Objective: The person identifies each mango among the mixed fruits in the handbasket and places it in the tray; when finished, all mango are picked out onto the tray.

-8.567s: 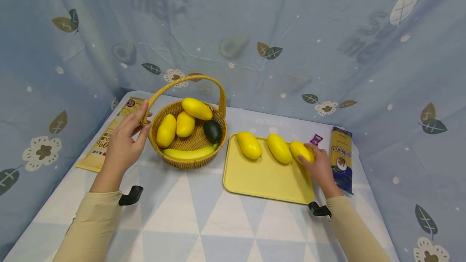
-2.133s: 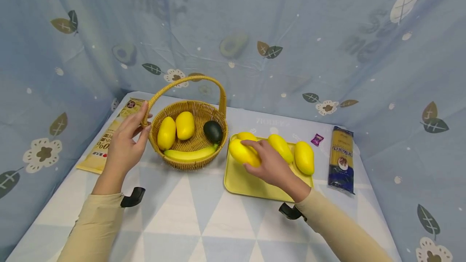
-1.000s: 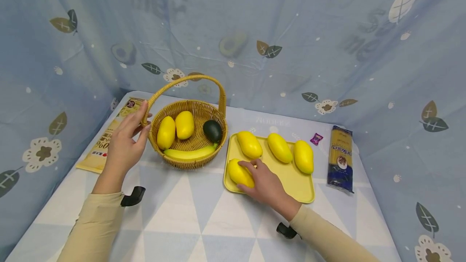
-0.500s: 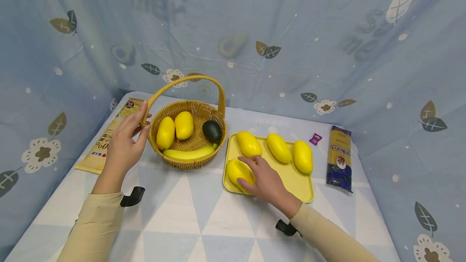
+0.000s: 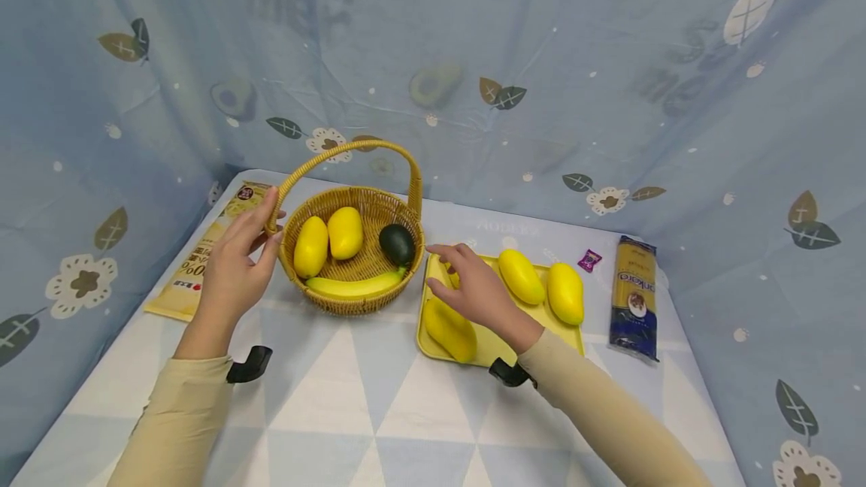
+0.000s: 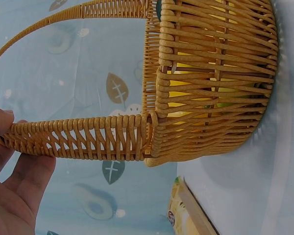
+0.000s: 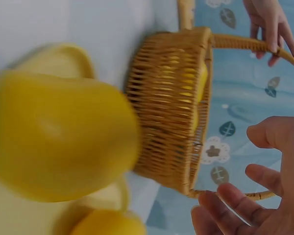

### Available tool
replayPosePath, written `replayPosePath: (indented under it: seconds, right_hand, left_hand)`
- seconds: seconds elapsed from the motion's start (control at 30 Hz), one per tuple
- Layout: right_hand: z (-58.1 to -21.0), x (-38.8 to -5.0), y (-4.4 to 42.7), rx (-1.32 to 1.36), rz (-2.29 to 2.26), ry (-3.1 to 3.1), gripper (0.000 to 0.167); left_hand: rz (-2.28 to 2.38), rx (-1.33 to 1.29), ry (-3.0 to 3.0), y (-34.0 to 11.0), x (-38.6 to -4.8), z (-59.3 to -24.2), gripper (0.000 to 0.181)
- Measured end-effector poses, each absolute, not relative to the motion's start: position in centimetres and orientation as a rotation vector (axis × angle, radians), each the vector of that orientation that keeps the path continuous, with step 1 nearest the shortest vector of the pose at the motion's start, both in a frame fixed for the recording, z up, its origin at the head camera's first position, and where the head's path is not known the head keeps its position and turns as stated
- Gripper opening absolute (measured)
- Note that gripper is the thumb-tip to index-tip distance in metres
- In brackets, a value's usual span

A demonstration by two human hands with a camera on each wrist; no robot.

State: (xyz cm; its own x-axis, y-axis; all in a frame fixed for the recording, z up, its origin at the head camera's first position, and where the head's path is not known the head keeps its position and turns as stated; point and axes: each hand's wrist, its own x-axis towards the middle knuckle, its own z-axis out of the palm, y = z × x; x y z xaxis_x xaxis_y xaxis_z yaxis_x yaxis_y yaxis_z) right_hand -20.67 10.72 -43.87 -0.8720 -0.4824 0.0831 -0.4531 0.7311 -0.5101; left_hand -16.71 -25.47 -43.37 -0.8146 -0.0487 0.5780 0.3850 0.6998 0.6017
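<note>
My left hand (image 5: 238, 267) pinches the side of the wicker basket's handle (image 6: 78, 138) between thumb and fingers. In the basket (image 7: 161, 107) lie two yellow mangoes (image 5: 311, 246), a banana (image 5: 355, 286) and a dark green oval fruit (image 5: 397, 244). My right hand (image 5: 476, 288), its fingers spread and holding nothing, hovers over the left part of the yellow tray (image 5: 494, 354). Beneath it a mango is mostly hidden. Another mango (image 5: 450, 331) lies at the tray's front left, and two more (image 5: 521, 276) lie toward its back right.
A yellow snack packet (image 5: 177, 288) lies left of the basket, partly behind my left hand. Right of the tray are a small purple wrapped sweet (image 5: 589, 260) and a blue and gold packet (image 5: 634, 299). Patterned curtains stand behind and at both sides.
My right hand has let go of the mango at the tray's front left and moved up and back. That mango came out of the basket earlier. My left hand has stayed at the handle.
</note>
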Motion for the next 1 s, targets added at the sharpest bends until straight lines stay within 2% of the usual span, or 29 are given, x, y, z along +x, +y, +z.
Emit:
replayPosePath:
  seconds: [0.4, 0.77, 1.0]
  right_hand:
    - [-41.7, -26.4, 3.8, -0.769, -0.971, 2.653, 0.055]
    - [-43.5, -30.9, -1.8, -0.668, -0.884, 2.638, 0.061]
    - [-44.1, -32.3, -4.1, -0.602, -0.924, 2.575, 0.066]
  left_hand:
    - [-1.0, -0.235, -2.348, -25.3, -16.7, -43.1, 0.077]
    - [-1.0, -0.272, -2.328, -25.4, -16.5, -43.4, 0.077]
    - [-1.005, -0.277, -2.312, -25.5, -16.6, -43.3, 0.077]
